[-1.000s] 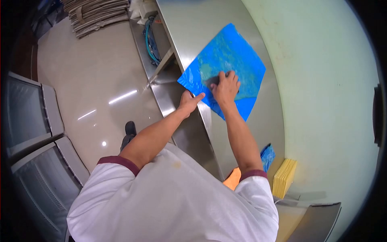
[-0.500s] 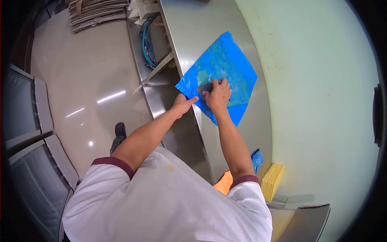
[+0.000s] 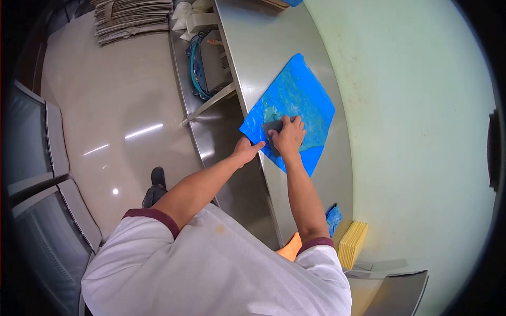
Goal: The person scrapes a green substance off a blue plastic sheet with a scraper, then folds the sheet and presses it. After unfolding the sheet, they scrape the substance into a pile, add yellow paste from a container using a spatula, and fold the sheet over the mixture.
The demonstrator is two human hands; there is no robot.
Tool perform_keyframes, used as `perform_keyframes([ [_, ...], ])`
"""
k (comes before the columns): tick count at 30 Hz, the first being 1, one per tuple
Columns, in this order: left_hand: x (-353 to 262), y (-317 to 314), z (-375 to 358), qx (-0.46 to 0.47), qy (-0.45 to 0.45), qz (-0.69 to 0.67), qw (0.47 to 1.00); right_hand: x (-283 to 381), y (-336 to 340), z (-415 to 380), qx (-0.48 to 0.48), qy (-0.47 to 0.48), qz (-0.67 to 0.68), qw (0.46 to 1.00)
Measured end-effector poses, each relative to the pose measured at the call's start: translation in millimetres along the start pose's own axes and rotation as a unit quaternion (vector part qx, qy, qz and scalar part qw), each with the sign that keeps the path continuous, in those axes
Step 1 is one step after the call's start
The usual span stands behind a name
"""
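Note:
A blue plastic sheet (image 3: 316, 89), perhaps a flat bag, lies turned cornerwise on the steel table (image 3: 253, 31). Greenish, wet-looking paste (image 3: 303, 102) is smeared over much of it. My right hand (image 3: 290, 138) is closed on a dark flat scraper (image 3: 272, 127), whose blade rests on the sheet near its left side. At the table's edge my left hand (image 3: 246, 151) grips the sheet's near-left border, thumb on top and fingers mostly hidden beneath.
A crumpled blue plastic piece (image 3: 333, 218) and a yellow ridged block (image 3: 353, 245) sit by the wall. Something orange (image 3: 290, 247) shows beside my right arm. Under the table are a grey machine (image 3: 211, 66) and a teal hose (image 3: 194, 68). Flattened cardboard (image 3: 132, 21) is stacked on the floor.
The camera view has shifted, so the table and sheet appear lower. Both hands keep their holds on the sheet and scraper, with only slight movement of the scraper over the sheet.

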State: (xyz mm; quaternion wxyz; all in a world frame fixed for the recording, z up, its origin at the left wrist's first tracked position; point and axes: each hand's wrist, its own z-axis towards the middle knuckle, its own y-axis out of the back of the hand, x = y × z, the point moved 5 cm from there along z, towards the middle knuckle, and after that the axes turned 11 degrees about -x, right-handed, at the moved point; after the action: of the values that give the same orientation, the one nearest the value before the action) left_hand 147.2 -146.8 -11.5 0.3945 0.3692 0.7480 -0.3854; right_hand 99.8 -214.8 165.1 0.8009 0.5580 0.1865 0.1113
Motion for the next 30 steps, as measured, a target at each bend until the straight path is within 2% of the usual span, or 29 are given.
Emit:
perform_keyframes([
  [5,0,1,-5,-0.047,-0.011,-0.046,0.998,1,-20,43,-0.038,0.004,-0.033,0.999],
  [11,-4,6,-2,0.006,0.014,-0.026,1.000,-13,-11,49,-0.040,-0.028,0.004,0.999],
  [12,-18,15,-10,0.016,0.051,-0.043,0.998,-19,-7,47,-0.038,-0.025,0.025,0.999],
  [15,-49,72,8,0.021,0.149,0.090,0.985,-37,4,27,0.026,-0.052,0.058,0.997],
  [19,-73,73,41,0.113,0.113,0.191,0.968,-20,6,17,0.027,-0.015,0.080,0.996],
  [23,-74,58,50,0.088,-0.037,0.372,0.923,8,-6,26,0.025,0.007,0.052,0.998],
  [24,-81,57,44,0.071,-0.116,0.391,0.910,15,-5,33,0.007,0.012,0.046,0.999],
  [27,-72,56,48,0.065,-0.111,0.412,0.902,21,-13,56,-0.046,-0.001,0.026,0.999],
  [30,-72,56,36,0.073,-0.102,0.413,0.902,19,-27,70,-0.060,-0.039,-0.001,0.997],
])
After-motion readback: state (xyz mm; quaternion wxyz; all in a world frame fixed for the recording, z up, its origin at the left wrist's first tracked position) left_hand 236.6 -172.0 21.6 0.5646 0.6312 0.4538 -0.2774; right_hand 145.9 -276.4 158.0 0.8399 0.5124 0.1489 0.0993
